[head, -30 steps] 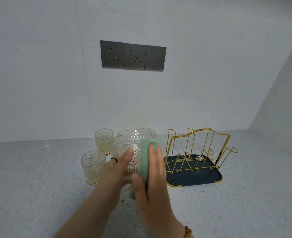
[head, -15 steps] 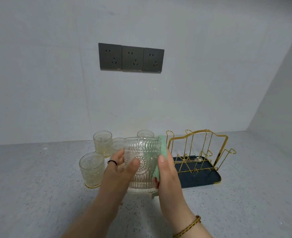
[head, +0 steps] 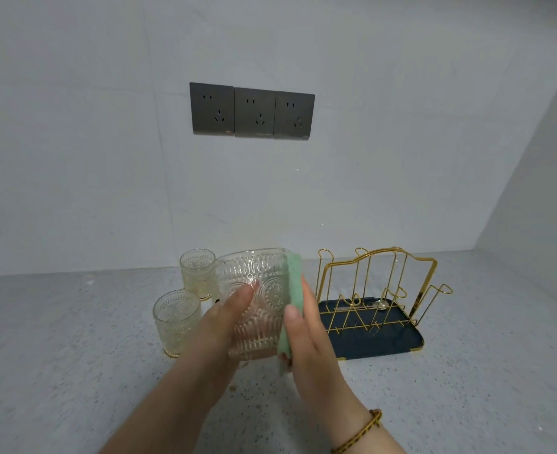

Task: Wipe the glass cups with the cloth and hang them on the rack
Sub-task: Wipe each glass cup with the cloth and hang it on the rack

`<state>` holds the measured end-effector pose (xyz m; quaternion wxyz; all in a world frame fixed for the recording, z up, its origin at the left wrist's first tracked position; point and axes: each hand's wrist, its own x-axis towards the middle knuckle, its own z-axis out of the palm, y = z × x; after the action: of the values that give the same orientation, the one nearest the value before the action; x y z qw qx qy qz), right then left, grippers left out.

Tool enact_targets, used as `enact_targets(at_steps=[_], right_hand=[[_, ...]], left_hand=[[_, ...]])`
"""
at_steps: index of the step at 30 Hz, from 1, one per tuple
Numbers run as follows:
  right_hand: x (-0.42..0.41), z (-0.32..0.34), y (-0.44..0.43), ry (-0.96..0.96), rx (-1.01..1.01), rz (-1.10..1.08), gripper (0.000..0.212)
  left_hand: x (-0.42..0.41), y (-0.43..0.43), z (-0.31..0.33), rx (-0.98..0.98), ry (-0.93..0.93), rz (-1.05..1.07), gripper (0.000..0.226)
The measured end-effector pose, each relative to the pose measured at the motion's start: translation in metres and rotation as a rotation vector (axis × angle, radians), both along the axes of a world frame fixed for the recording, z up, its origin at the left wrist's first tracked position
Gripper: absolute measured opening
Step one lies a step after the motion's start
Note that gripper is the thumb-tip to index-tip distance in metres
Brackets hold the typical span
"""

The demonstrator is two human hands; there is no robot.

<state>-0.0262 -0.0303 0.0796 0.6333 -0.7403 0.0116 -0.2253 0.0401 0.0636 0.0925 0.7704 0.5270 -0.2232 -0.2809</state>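
Head view: my left hand (head: 218, 326) grips the cup (head: 257, 290), tipped since a moment ago; my right hand (head: 306, 329) pinches the cloth (head: 293, 283), now up at its rim. Wiping nearly done; rack (head: 375, 283) next.

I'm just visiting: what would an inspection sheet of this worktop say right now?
Surface: speckled grey counter; two standing cups at left.
Job's things: held cup raised; green cloth against its side; gold rack on dark tray, no cup hung.
Clutter: nothing seen.
Grips: left hand holds the cup; right hand holds the cloth to it.
Cables: nothing seen.
Surroundings: white wall, three dark sockets.
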Motion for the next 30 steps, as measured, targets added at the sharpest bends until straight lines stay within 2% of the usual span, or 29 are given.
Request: enact_targets(at_steps=[1,3,5,6,8,11,13,15,17,19,21,22,25,26,28,30], right_hand=[[-0.004,-0.003,0.006,0.007,-0.037,-0.013,0.054],[-0.006,-0.016,0.019,-0.114,-0.240,-0.137,0.059],[-0.003,-0.024,0.025,-0.243,-0.447,-0.242,0.055],[-0.001,-0.019,0.023,-0.239,-0.472,-0.257,0.053],[0.001,-0.002,0.015,-0.142,-0.370,-0.208,0.053],[0.005,0.013,-0.005,0.003,0.075,-0.034,0.057],[0.001,0.010,-0.006,0.055,0.151,0.011,0.061],[-0.007,0.000,0.010,0.041,0.079,0.000,0.062],[-0.011,-0.012,0.029,-0.072,-0.111,-0.124,0.065],[-0.007,-0.016,0.029,-0.191,-0.331,-0.217,0.056],[-0.003,-0.006,0.020,-0.207,-0.410,-0.237,0.051],[-0.002,0.002,0.013,-0.182,-0.379,-0.224,0.052],[-0.001,0.015,-0.002,-0.057,0.068,-0.017,0.049],[-0.002,0.015,-0.003,-0.022,0.155,0.007,0.052],[-0.006,0.010,-0.002,0.023,0.209,-0.008,0.058],[-0.011,0.009,0.003,0.014,0.257,-0.055,0.059]], left_hand=[[0.003,0.001,-0.001,-0.004,0.009,0.008,0.046],[0.006,0.003,-0.002,0.005,0.031,0.012,0.045],[0.004,0.006,-0.001,0.012,0.020,-0.010,0.046],[0.002,0.007,-0.001,0.017,0.010,-0.017,0.049],[-0.005,0.009,-0.001,0.040,-0.015,-0.014,0.061],[-0.009,0.007,0.002,0.098,-0.014,0.026,0.092],[-0.007,0.006,0.005,0.129,-0.008,0.053,0.110],[-0.003,0.005,0.008,0.108,-0.022,0.057,0.098],[0.001,0.006,0.009,0.073,-0.012,0.050,0.082],[0.001,0.007,0.008,0.063,-0.013,0.019,0.074],[-0.002,0.007,0.006,0.067,-0.038,0.001,0.067],[-0.004,0.006,0.004,0.066,-0.040,-0.004,0.065],[-0.010,0.006,0.003,0.065,-0.026,-0.006,0.069],[-0.011,0.005,0.003,0.079,-0.029,-0.003,0.071],[-0.011,0.005,0.003,0.135,-0.031,0.030,0.076],[-0.011,0.003,0.006,0.257,-0.065,0.074,0.103]])
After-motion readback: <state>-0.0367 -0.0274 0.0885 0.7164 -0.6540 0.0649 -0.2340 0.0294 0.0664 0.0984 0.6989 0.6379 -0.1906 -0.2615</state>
